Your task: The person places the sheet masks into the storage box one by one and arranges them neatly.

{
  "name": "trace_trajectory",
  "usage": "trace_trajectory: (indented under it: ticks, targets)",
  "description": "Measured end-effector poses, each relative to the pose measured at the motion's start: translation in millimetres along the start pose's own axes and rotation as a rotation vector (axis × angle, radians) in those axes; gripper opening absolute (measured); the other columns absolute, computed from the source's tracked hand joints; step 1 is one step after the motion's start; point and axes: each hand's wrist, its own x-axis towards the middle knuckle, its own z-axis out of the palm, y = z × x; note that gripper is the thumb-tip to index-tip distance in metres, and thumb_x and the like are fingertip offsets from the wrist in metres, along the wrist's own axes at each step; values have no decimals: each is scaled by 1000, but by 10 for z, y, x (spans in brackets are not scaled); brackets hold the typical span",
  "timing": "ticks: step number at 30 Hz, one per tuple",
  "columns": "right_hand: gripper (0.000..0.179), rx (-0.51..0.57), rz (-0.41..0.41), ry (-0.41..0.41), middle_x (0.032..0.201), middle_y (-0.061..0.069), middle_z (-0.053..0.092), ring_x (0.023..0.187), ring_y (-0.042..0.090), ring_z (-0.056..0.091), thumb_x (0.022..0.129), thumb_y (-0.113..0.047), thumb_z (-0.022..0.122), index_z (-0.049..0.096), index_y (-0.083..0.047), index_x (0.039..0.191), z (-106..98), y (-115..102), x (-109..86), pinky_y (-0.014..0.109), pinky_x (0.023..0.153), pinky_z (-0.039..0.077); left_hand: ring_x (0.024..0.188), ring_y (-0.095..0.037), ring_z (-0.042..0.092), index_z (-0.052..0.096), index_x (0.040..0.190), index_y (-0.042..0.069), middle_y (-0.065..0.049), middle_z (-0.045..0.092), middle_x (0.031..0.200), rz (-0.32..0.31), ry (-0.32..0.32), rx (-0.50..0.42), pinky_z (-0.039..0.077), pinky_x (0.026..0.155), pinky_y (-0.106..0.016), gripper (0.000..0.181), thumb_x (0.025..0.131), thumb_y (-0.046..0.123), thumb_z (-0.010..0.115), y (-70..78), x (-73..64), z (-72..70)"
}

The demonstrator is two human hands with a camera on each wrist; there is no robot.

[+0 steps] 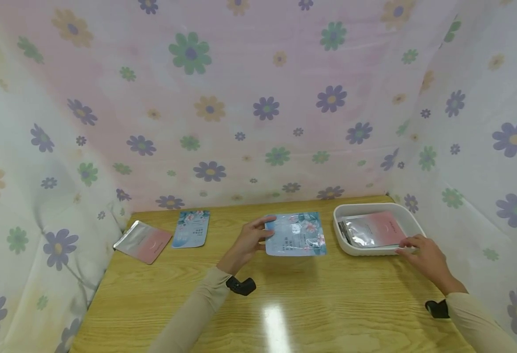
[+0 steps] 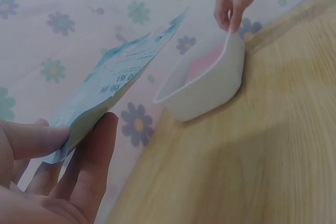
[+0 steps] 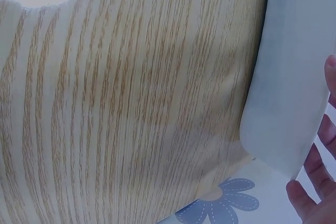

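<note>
My left hand [image 1: 250,241] pinches the left edge of a light blue sheet-mask packet [image 1: 295,234] with a floral print, held above the table. In the left wrist view the packet [image 2: 113,80] slants upward, thumb on one face and fingers behind it. My right hand [image 1: 428,259] grips the near right rim of a white plastic bin [image 1: 344,247]. Inside the bin lies a pink and silver packet [image 1: 375,229], with further packet edges under its left side. Seen from the right wrist, fingers [image 3: 299,198] curl over the rim of the bin [image 3: 286,77].
Toward the table's left back lie a second blue floral packet [image 1: 191,229] and a pink and silver packet [image 1: 143,241], side by side. Flower-printed curtains [image 1: 258,137] enclose the wooden table [image 1: 311,309] at the back and both sides.
</note>
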Motion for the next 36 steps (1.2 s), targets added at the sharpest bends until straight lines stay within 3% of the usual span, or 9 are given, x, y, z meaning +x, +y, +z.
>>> trace_trajectory:
  ticks: [6,15,28,36]
  targets:
    - [16,1,-31,33,83,13,63,74,35,57,73,-17,81,70,-8,79,25,18,-3,41,58,42,82,-20,65,56,131,9,-11,60,119,-3,-5,-2,54,60,-32,41,91,0,58,1,131,138]
    - [18,6,-68,85,81,13,63,73,35,57,69,-13,82,70,-5,79,38,54,7,44,61,41,81,-20,64,61,127,13,-9,62,117,-10,-4,-12,53,58,-31,39,90,0,60,-19,355,476]
    - [19,25,-61,130,78,12,62,71,35,55,65,-8,83,68,-5,75,76,48,-14,44,62,39,80,-20,65,67,118,17,-5,66,108,-48,19,-58,54,62,-35,38,86,-3,62,-167,637,911]
    - [21,37,-71,158,78,11,62,72,35,55,63,-5,84,69,-4,76,104,50,-31,43,65,37,79,-20,64,70,114,18,-4,66,103,-60,41,-37,54,69,-41,36,85,-3,63,-264,756,1151]
